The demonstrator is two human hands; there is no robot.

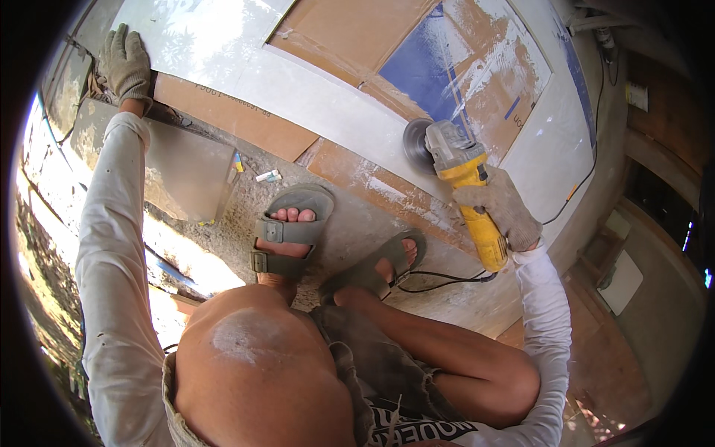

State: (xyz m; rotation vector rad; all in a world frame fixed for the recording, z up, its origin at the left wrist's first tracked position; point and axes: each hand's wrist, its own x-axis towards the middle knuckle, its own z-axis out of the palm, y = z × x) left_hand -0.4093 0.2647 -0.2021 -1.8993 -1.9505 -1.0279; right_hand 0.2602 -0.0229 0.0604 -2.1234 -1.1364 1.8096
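My right hand [503, 207], in a knitted work glove, is wrapped round the body of a yellow and grey angle grinder [465, 173]. The grinder's round disc [418, 146] sits at the inner edge of a pale, dusty panel [328, 88]; whether it touches or spins I cannot tell. A black cord [447, 279] runs from the grinder's rear end. At the far left, my gloved left hand [126, 67] lies flat at the panel's corner with fingers stretched out. Within the panel's frame-like opening lies brown cardboard [350, 33] with a blue area [426, 67], smeared with white dust.
Cardboard strips [231, 118] line the panel's near side. My sandalled feet [294, 223] stand close by on rough, dusty ground. A grey slab [182, 164] lies left of them, with a small white object [269, 176] between. Another cable [581, 182] trails along the right.
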